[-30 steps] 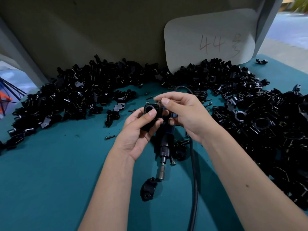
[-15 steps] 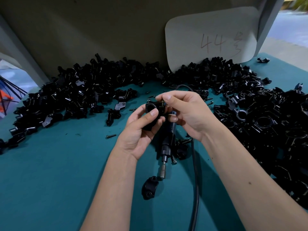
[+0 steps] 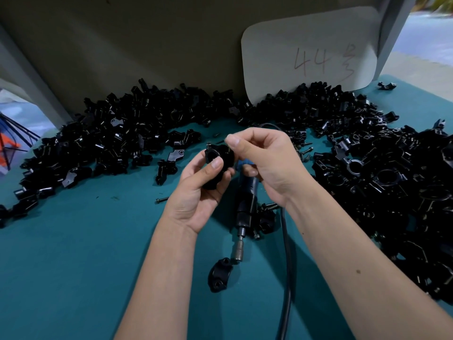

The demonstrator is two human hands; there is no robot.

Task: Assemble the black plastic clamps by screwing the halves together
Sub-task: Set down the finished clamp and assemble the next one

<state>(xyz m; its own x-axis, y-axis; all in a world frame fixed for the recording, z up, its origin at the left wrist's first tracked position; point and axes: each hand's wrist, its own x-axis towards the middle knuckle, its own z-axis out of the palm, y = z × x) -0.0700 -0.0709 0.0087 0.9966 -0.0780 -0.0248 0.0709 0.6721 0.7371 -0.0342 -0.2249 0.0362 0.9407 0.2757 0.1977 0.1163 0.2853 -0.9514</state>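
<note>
Both hands meet above the teal table (image 3: 73, 266) at mid-frame. Left hand (image 3: 196, 192) curls round an assembled black clamp (image 3: 217, 165), thumb pressed on its near face, the bore facing the camera. Right hand (image 3: 267, 165) comes in from three o'clock, its thumb and forefinger pinched together just at the clamp's upper right edge, probably on a screw, though what they pinch is too small to tell; its lower fingers also hook the blue-topped electric screwdriver (image 3: 246, 200).

That driver hangs beneath the hands, its long axis running from twelve to six o'clock, bit end nearest the camera and almost touching a loose clamp half (image 3: 219, 276) at six o'clock. Its cable (image 3: 286, 266) trails toward the near edge.

My reading: the screw must go down into the clamp's top hole, so the right hand is the one placed to seat it.

Farther out, heaped clamp parts (image 3: 110, 143) arc from nine through twelve to three o'clock, below a card marked 44 (image 3: 311, 52).
</note>
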